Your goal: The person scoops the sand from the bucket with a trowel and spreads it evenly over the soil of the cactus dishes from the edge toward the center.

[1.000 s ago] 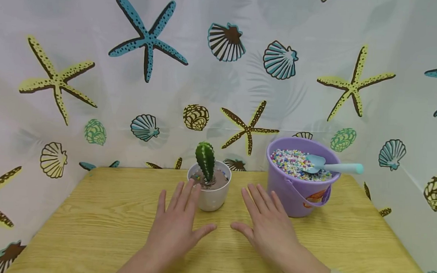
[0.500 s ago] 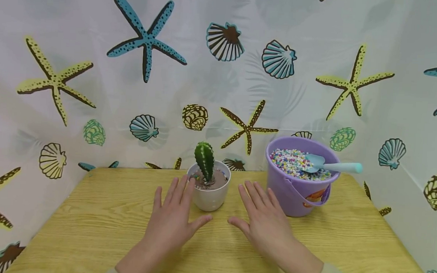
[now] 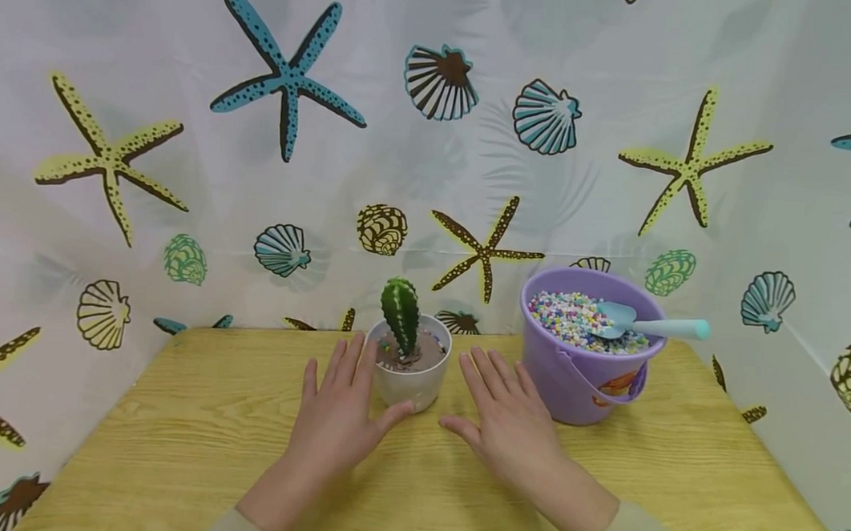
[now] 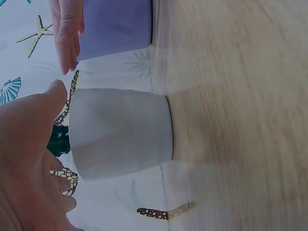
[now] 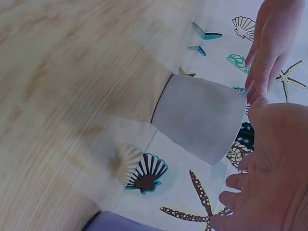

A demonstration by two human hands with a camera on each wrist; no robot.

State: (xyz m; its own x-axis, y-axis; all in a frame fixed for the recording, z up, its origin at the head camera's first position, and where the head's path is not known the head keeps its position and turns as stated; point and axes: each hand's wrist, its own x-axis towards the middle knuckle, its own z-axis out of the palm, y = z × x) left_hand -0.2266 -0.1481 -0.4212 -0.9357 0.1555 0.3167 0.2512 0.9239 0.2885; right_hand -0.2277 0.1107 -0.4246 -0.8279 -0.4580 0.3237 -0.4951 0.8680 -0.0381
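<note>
A green cactus (image 3: 400,312) stands upright in a white pot (image 3: 412,387) filled with brownish soil, at the middle of the table's back. To the pot's left is my left hand (image 3: 338,421), palm down with fingers spread; its thumb overlaps the pot's lower front in the head view. On the other side my right hand (image 3: 507,426) hovers with fingers extended, between the pot and the purple bucket (image 3: 571,385). Both wrist views show the pot (image 4: 120,132) (image 5: 199,115) apart from the palms. Neither hand holds anything.
The bucket at the right holds many small colourful beads (image 3: 567,317). A light blue scoop (image 3: 653,327) lies in them, its handle sticking out past the rim. Behind the wooden table (image 3: 193,430) hangs a white curtain (image 3: 416,161) printed with starfish and shells.
Both hands have shifted slightly forward, and the right hand has drifted a little left, nearer the pot. The left fingers no longer overlap the pot's rim as much. Pot and bucket stay put.
</note>
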